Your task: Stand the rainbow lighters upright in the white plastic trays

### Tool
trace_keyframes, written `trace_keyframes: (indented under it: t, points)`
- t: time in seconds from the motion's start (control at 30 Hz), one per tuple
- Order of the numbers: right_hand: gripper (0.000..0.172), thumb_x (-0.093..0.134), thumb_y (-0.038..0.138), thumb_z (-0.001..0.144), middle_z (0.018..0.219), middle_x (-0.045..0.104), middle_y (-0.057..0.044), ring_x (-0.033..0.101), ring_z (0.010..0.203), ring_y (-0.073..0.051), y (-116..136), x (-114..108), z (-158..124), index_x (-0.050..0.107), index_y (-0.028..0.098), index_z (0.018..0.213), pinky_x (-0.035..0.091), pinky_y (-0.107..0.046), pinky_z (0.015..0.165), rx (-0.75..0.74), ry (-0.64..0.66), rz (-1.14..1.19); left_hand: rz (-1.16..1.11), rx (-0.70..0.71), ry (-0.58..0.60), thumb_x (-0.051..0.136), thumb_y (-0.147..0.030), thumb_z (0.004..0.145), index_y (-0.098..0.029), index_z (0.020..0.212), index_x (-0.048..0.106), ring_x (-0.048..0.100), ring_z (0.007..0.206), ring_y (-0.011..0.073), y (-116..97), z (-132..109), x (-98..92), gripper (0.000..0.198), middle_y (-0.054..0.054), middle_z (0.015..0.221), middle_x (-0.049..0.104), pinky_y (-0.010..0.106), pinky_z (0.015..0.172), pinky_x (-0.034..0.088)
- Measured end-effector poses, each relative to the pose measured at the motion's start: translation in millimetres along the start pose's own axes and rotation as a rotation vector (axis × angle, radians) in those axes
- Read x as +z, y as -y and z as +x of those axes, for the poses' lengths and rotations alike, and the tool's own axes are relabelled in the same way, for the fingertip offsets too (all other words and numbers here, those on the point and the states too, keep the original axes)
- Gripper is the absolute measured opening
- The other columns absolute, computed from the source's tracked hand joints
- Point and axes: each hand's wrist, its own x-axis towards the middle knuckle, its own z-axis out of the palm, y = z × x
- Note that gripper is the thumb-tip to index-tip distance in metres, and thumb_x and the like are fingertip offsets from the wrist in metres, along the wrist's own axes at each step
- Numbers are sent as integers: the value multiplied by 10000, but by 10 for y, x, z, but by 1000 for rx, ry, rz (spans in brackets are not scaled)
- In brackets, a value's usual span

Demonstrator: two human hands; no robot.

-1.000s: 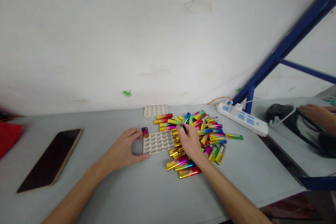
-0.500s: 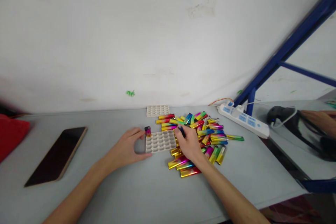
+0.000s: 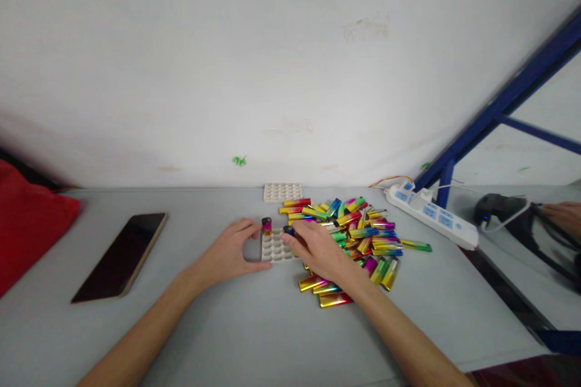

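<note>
A dark-capped metallic lighter [image 3: 289,230] is pinched in the closed fingertips of the right hand [image 3: 318,249], above the white moulded plastic tray [image 3: 273,249]. The left hand [image 3: 229,253], loosely curled, grips the tray's left edge beside an upright pink-and-gold lighter [image 3: 266,226] standing in a corner cell. A heap of rainbow metallic lighters [image 3: 363,233] lies just right of the right hand.
</note>
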Motion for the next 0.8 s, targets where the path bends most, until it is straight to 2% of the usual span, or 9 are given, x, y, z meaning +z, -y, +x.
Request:
trace_keyframes:
  t: [0.1, 0.2, 0.3, 0.43, 0.6, 0.7, 0.8]
  points:
    - [344, 531, 407, 1124, 767, 623, -21, 604, 731, -196, 34, 45, 121, 576, 219, 839, 435, -299, 696, -15, 84, -19, -12, -13, -5, 898, -653, 668, -205, 1005, 693, 668, 1004, 316, 4, 6, 11, 598, 76, 1020, 694, 434, 963, 543]
    - [274, 553, 371, 1122, 844, 691, -44, 659, 788, -198, 53, 92, 227, 622, 201, 919, 448, -287, 718, -17, 84, -14, -23, -26, 14, 893, -643, 685, -200, 1022, 703, 666, 1011, 315, -9, 9, 8, 588, 86, 1040, 698, 436, 965, 542]
    - [238, 563, 372, 1118, 945, 743, -90, 706, 881, -226, 74, 102, 290, 653, 173, 1024, 485, -296, 752, -13, 170, -120, -23, -11, 17, 886, -632, 705, -200, 1031, 697, 661, 1003, 304, -17, 8, 6, 573, 82, 1042, 694, 435, 963, 541]
    - [312, 532, 417, 1126, 1019, 766, -124, 741, 955, -260, 138, 42, 344, 664, 136, 1156, 523, -315, 783, -28, 300, -273, -8, 11, 1, 886, -649, 697, -212, 983, 682, 666, 1004, 306, 5, 7, 23, 561, 82, 1040, 700, 432, 960, 543]
    - [542, 376, 542, 1138, 1038, 771, -170, 761, 973, -294, 248, 58, 445, 714, 120, 1148, 556, -364, 841, -1, 306, -462, 10, 17, -14, 890, -653, 690, -218, 954, 671, 674, 1001, 315, 52, 1, 54, 554, 80, 1020, 707, 442, 964, 546]
    - [604, 363, 602, 1119, 1032, 783, -172, 768, 958, -289, 277, 90, 465, 732, 124, 1146, 549, -347, 830, 26, 338, -454, 13, 27, -15, 887, -642, 698, -217, 965, 675, 674, 1024, 321, 71, -1, 60, 544, 85, 1035, 716, 448, 977, 544]
    - [563, 444, 641, 1093, 1001, 793, -135, 767, 953, -263, 209, 2, 415, 737, 160, 1083, 518, -310, 818, 49, 313, -361, 11, 29, -10, 876, -648, 703, -220, 933, 663, 676, 1003, 312, 76, 3, 53, 531, 81, 1029, 718, 437, 951, 551]
